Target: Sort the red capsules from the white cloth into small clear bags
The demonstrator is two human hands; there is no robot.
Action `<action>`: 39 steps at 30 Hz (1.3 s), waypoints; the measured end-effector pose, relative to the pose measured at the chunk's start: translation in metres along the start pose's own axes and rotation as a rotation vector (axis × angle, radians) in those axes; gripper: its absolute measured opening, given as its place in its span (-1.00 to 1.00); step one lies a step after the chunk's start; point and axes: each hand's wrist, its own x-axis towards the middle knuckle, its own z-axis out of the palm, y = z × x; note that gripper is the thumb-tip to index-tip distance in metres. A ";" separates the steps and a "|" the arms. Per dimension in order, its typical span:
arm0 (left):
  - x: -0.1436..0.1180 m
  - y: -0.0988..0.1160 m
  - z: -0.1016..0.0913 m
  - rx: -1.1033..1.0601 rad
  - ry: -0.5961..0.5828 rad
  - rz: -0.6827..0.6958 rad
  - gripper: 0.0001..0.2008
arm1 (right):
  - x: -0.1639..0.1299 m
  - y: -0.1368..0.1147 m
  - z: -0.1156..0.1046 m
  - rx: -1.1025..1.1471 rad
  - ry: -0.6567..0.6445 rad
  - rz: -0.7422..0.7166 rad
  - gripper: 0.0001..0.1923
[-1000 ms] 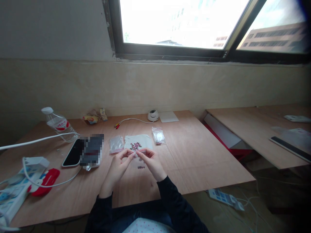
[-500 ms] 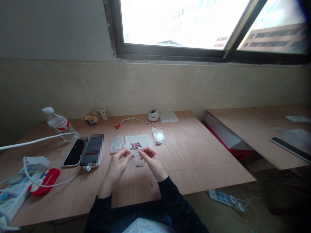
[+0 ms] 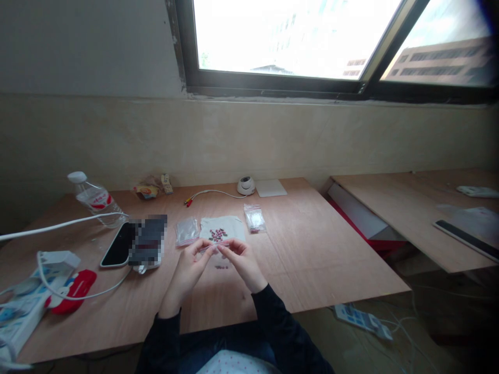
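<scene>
My left hand [image 3: 192,265] and my right hand [image 3: 244,262] pinch the top edge of a small clear zip bag [image 3: 223,259] between thumbs and fingers. The thumb tips nearly meet at the bag's mouth. Several small dark pieces [image 3: 221,267] show low in the bag. Just beyond my fingers, a white cloth or sheet [image 3: 236,226] carries a pile of small dark red and pink pieces [image 3: 218,235], too small to name. To the left of it lie clear plastic bags [image 3: 187,231]; to the right, a clear bag [image 3: 254,219] with pale contents.
A white dome camera [image 3: 246,185] with a cable and a white flat square [image 3: 271,188] are at the back. On the left are a water bottle [image 3: 95,200], two phones, one a black-screened phone [image 3: 116,246], a power strip [image 3: 27,311] and a red item [image 3: 76,292].
My right hand has slid slightly left along the bag's top edge, bringing the thumbs closer together. The bag has shifted slightly left; the things on the table have stayed put.
</scene>
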 end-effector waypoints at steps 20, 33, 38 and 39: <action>0.000 0.003 0.001 -0.006 0.006 -0.003 -0.80 | 0.001 0.005 0.001 -0.055 0.018 0.004 -0.75; 0.001 0.003 0.004 0.022 0.051 -0.012 -0.82 | 0.004 0.009 0.002 -0.062 0.043 -0.003 -0.74; 0.001 0.003 0.007 -0.033 0.059 -0.025 -0.80 | 0.003 0.006 0.002 -0.046 0.041 -0.011 -0.76; 0.002 0.003 0.008 -0.058 0.064 -0.028 -0.80 | 0.004 0.004 0.002 -0.042 0.039 -0.014 -0.76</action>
